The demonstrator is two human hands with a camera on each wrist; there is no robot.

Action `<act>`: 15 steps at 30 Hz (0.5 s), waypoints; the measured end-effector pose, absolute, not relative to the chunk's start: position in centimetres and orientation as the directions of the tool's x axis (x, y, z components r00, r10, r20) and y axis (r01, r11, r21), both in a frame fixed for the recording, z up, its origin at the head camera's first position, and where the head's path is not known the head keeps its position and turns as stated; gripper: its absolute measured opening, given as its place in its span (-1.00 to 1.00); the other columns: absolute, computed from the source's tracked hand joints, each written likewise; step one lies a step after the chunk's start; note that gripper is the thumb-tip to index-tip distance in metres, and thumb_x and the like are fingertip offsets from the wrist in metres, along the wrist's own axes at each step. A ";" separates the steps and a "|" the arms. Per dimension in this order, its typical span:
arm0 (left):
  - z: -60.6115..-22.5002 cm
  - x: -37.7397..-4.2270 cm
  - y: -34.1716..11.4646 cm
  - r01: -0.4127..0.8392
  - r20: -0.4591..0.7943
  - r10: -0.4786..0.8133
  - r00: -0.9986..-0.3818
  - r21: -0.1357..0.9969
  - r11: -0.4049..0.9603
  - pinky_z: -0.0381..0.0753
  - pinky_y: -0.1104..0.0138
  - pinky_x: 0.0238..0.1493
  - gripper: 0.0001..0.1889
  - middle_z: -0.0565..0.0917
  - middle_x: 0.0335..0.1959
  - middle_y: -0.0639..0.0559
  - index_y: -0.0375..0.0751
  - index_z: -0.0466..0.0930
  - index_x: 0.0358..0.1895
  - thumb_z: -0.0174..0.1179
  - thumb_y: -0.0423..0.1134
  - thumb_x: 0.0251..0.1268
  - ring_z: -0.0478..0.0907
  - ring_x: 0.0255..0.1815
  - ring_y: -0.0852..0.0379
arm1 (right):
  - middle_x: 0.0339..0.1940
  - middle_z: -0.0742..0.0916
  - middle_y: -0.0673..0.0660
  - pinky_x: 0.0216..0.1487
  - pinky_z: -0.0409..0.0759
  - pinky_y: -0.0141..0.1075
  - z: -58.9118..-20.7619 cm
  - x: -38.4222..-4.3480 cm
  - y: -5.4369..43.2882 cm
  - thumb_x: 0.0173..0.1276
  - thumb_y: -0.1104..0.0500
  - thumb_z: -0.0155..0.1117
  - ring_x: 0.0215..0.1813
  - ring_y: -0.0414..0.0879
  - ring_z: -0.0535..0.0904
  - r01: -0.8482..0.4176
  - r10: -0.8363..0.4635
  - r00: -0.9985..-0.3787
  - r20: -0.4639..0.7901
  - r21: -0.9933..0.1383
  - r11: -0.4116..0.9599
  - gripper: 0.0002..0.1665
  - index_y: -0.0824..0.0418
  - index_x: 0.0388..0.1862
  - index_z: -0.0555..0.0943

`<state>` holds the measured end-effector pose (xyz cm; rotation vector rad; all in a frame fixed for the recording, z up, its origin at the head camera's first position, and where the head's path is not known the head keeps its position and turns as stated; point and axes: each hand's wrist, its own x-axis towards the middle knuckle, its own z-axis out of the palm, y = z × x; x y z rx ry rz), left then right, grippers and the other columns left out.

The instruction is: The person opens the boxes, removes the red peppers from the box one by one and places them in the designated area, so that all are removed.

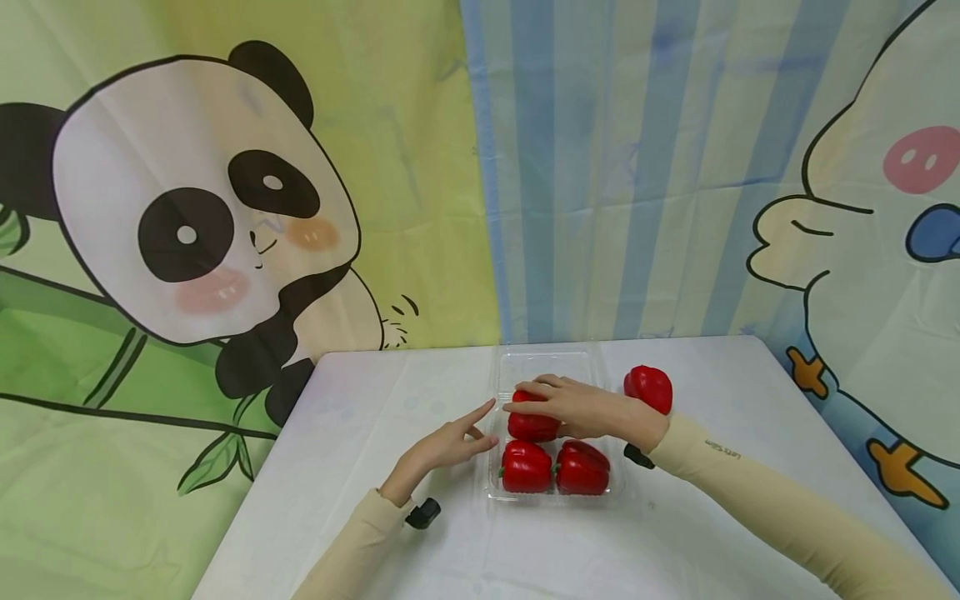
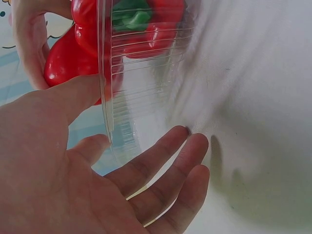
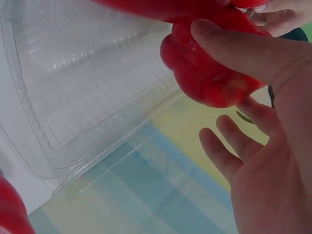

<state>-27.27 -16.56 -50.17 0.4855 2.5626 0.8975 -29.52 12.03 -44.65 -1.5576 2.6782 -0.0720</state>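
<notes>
My right hand (image 1: 592, 407) holds a glossy red bell pepper (image 1: 532, 427) over the back left of a clear plastic clamshell box (image 1: 546, 498). In the right wrist view the thumb presses on this pepper's side, with other fingers curled beneath it. Two more red bell peppers lie in the front of the box, one at left (image 1: 526, 468) and one at right (image 1: 583, 469). My left hand (image 1: 444, 447) is at the box's left side, fingers loosely extended. In the left wrist view its thumb and one fingertip meet the clear rim (image 2: 105, 105).
Another red bell pepper (image 1: 648, 388) rests on the white table (image 1: 405, 392), right of the box. The box's clear lid (image 1: 546, 364) lies folded back toward the cartoon-printed curtain (image 1: 420, 167) behind the table. A dark wrist camera (image 1: 423, 513) sits on the left wrist.
</notes>
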 end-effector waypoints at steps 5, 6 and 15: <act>-50.2 -27.2 -16.6 0.198 -0.233 0.440 -0.867 0.649 0.734 0.64 -0.03 0.01 -0.20 0.68 0.13 -0.15 0.20 0.02 0.62 0.15 0.16 0.42 0.66 0.03 -0.06 | 0.56 0.37 0.12 0.27 0.59 0.01 -44.5 -29.3 12.2 0.05 0.25 0.61 0.53 0.14 0.27 -0.859 -0.863 -0.505 -0.014 -0.097 0.503 0.20 -0.15 0.61 0.18; -50.3 -27.2 -16.6 0.200 -0.232 0.441 -0.867 0.649 0.734 0.64 -0.04 0.02 -0.20 0.68 0.13 -0.15 0.19 0.02 0.62 0.15 0.17 0.41 0.66 0.04 -0.06 | 0.56 0.37 0.11 0.26 0.59 0.01 -44.5 -29.3 12.2 0.05 0.24 0.62 0.53 0.13 0.27 -0.858 -0.863 -0.506 -0.014 -0.097 0.504 0.21 -0.15 0.61 0.17; -50.2 -27.3 -16.6 0.200 -0.233 0.439 -0.868 0.645 0.738 0.64 -0.03 0.02 -0.20 0.68 0.13 -0.15 0.20 0.01 0.63 0.14 0.17 0.42 0.66 0.03 -0.05 | 0.55 0.38 0.11 0.22 0.62 -0.02 -44.5 -29.2 12.4 0.04 0.22 0.63 0.52 0.13 0.28 -0.853 -0.858 -0.513 -0.012 -0.103 0.512 0.23 -0.19 0.61 0.16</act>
